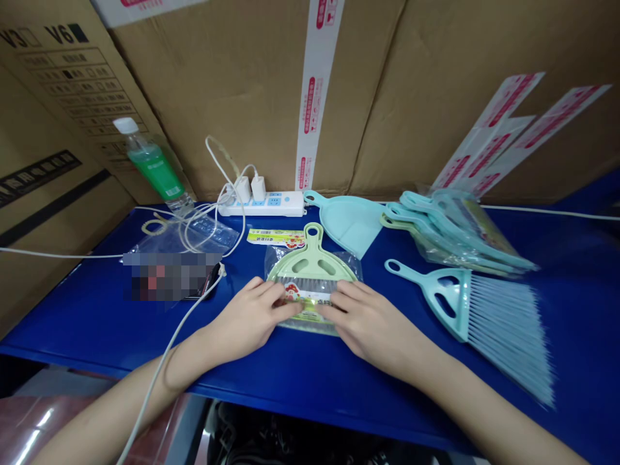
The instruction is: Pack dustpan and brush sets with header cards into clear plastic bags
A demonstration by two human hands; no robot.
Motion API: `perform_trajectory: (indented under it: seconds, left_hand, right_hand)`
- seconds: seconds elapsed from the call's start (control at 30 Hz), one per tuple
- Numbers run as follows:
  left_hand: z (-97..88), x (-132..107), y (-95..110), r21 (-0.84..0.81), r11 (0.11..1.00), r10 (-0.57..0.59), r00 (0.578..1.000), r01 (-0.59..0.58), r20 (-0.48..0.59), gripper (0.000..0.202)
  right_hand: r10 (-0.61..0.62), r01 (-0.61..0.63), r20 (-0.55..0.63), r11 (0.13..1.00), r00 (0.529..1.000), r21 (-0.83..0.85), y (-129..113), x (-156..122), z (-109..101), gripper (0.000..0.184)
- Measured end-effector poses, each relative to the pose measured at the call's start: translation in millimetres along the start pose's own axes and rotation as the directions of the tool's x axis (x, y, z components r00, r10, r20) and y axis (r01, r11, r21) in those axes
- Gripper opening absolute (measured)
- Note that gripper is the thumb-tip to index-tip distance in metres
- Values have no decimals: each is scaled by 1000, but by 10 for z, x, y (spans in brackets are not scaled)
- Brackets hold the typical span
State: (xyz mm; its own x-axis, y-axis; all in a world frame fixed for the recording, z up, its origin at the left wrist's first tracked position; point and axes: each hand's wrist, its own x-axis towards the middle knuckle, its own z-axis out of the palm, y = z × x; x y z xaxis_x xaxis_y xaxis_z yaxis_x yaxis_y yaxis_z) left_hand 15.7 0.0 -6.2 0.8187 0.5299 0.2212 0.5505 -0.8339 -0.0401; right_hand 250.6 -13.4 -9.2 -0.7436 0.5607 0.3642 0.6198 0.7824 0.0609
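Note:
A green mini brush and dustpan set (310,268) lies in a clear plastic bag on the blue table (97,323), handle pointing away from me. My left hand (252,320) and my right hand (371,323) both rest on its near end. Their fingers press down on the printed label (305,300) across the bag. The bag's lower edge is hidden under my fingers.
A loose blue brush (484,310) lies to the right and a blue dustpan (349,223) behind. A stack of bagged sets (455,229) is at the back right. A spare label (276,237), a power strip (264,203), cables, a green bottle (155,168) and cardboard boxes (232,84) stand behind.

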Motion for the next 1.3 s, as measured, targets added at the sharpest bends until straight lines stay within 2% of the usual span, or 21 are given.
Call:
perform_trajectory:
  seconds: [0.13, 0.37, 0.7, 0.9, 1.07, 1.3]
  left_hand:
    - [-11, -14, -1, -16, 1000, -17, 999, 18, 43, 34]
    - [38, 16, 3, 63, 998, 18, 1000, -20, 24, 46]
    - [10, -4, -7, 16, 1000, 5, 1000, -5, 7, 28]
    - [25, 2, -10, 74, 997, 35, 999, -37, 16, 44]
    - [35, 14, 8, 108, 993, 39, 999, -41, 21, 44]
    - [-13, 12, 10, 79, 995, -54, 998, 57, -44, 45]
  right_hand:
    - [7, -7, 17, 1000, 1000, 23, 21, -8, -22, 20]
    - [5, -5, -2, 999, 1000, 32, 0, 0, 21, 24]
    - [18, -17, -21, 997, 1000, 69, 25, -3, -39, 22]
    - [22, -20, -28, 998, 999, 58, 25, -12, -37, 26]
    - [32, -32, 0, 997, 999, 73, 40, -7, -41, 30]
    - [114, -126, 78, 977, 990, 170, 146, -52, -162, 37]
